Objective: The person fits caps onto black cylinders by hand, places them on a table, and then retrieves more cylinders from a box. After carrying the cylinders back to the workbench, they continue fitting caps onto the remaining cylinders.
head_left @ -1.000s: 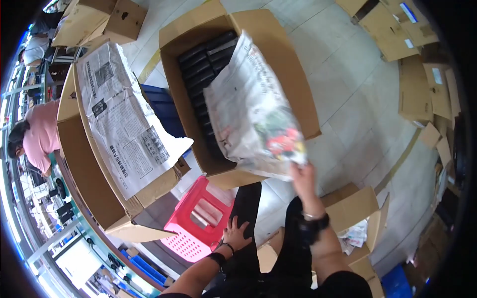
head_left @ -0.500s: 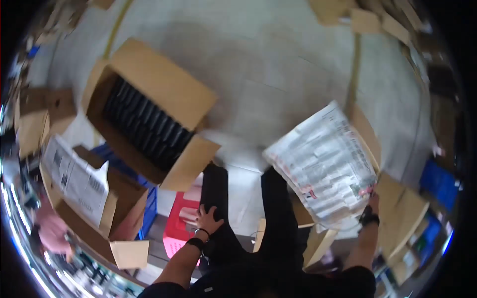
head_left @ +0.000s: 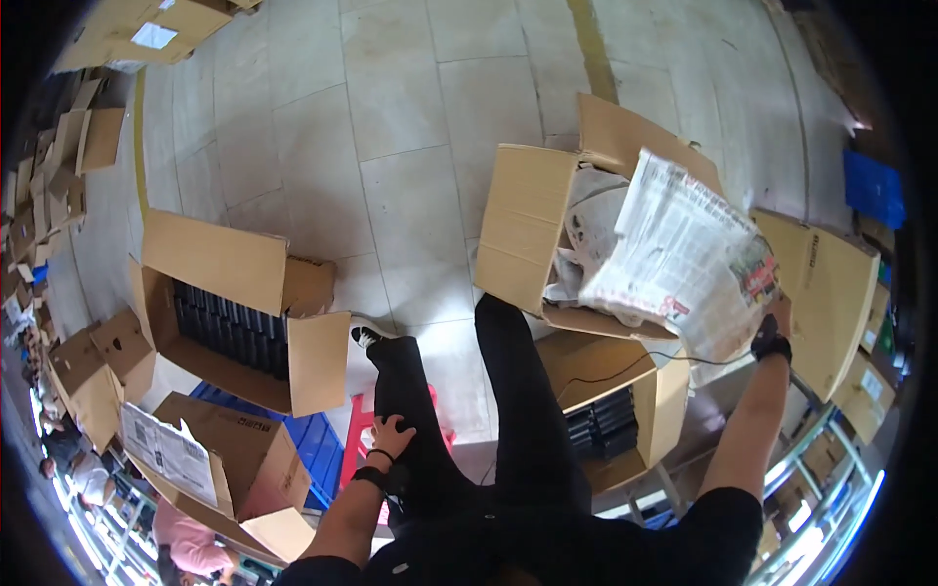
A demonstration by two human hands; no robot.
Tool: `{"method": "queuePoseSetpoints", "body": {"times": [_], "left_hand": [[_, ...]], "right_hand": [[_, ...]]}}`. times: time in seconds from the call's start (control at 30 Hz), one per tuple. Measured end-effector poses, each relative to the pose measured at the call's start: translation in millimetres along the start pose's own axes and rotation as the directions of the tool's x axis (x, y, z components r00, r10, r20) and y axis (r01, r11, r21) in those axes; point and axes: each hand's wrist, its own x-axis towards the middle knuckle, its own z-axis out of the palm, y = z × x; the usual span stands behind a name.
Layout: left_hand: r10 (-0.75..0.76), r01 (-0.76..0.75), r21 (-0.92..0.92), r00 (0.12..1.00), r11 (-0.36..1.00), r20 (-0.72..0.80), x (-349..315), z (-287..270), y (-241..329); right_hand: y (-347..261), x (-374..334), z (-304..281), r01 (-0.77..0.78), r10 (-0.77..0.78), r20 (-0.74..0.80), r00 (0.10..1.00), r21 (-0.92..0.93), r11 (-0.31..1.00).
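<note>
Holding a sheet of newspaper [head_left: 684,259] up in my R hand [head_left: 779,314], grip closed on its lower R corner, arm stretched out to my R. The sheet hangs spread above an open cardboard box [head_left: 532,230] w/ more crumpled newspaper [head_left: 586,230] inside; can't tell if sheet touches the box rim. My L hand [head_left: 393,437] rests flat on my L thigh, fingers loosely spread, holding nothing. Black band on each wrist. Just under the paper box sits another open box [head_left: 625,391] w/ dark flat items [head_left: 606,430] stacked in it. To my L, on the tiled floor [head_left: 391,146], a bigger open box [head_left: 234,293] holds a row of the same dark items stood on edge. Nearer me on the L, a box [head_left: 225,459] w/ a newspaper sheet [head_left: 161,451] draped over its flap, beside a blue crate [head_left: 313,439] & a red stool [head_left: 362,439] behind my L leg. Flattened cardboard [head_left: 59,186] piled at far L.
</note>
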Motion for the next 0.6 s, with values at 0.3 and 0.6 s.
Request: {"method": "queuePoseSetpoints", "body": {"times": [0.3, 0.6], "left_hand": [[0.279, -0.295, -0.191, 0.955, 0.936, -0.104, 10, -6, 57], [0.282, -0.288, -0.316, 0.957, 0.904, -0.067, 14, 13, 73]], "right_hand": [[-157, 9, 95, -0.167, -0.212, -0.421, 0.882, -0.698, 0.696], [-351, -67, 234, 0.656, -0.496, 0.474, 0.727, -0.269, 0.705]]}}
